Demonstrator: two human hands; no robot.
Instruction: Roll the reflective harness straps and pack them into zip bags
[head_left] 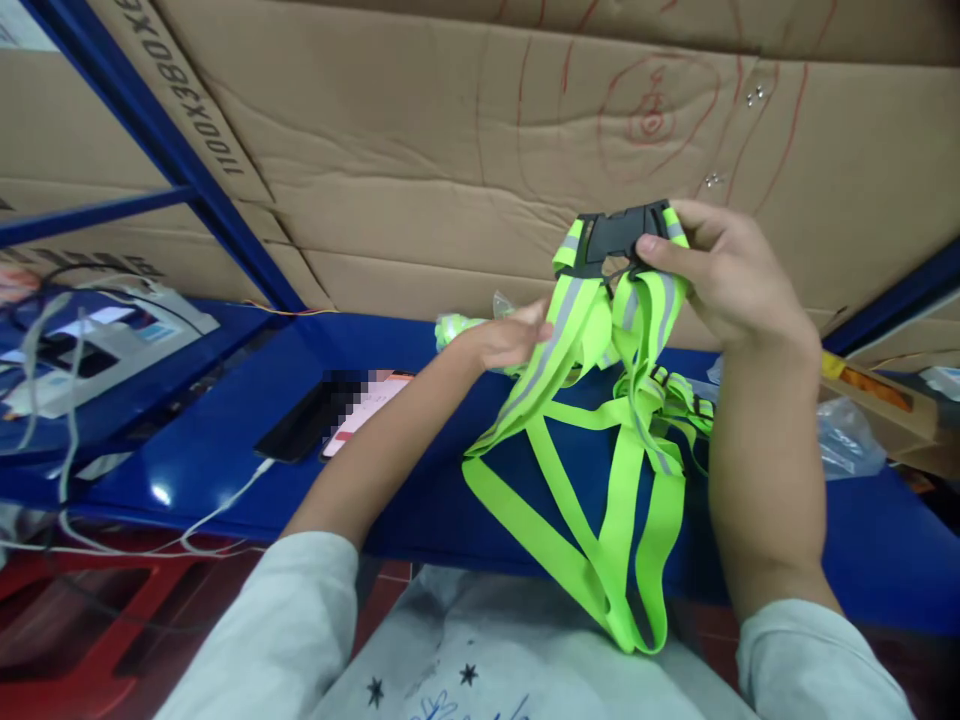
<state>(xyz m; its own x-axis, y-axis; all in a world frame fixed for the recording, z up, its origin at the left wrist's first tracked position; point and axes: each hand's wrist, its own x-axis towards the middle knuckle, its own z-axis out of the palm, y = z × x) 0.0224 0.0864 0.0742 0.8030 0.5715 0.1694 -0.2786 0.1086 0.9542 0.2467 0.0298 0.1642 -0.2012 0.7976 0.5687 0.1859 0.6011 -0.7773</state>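
Observation:
A neon yellow-green reflective harness (pixel 555 340) with grey stripes hangs in front of me, its loops drooping over the edge of the blue table. At its top is a black plastic buckle (pixel 619 238), joined together. My right hand (pixel 724 265) pinches the buckle's right end and the strap there, thumb in front. My left hand (pixel 514 338) is at the left straps, fingers behind them, so their grip is partly hidden. More green straps with small black sliders (pixel 679 400) lie on the table behind the harness.
Two phones, one dark (pixel 300 420) and one lit (pixel 364 415), lie left on the blue table (pixel 225 400). A white cable (pixel 232 500) runs beside them. Rolled green straps (pixel 454 328) sit at the back against cardboard (pixel 375 150). Clear plastic bags (pixel 847 440) and a box (pixel 885 400) are right.

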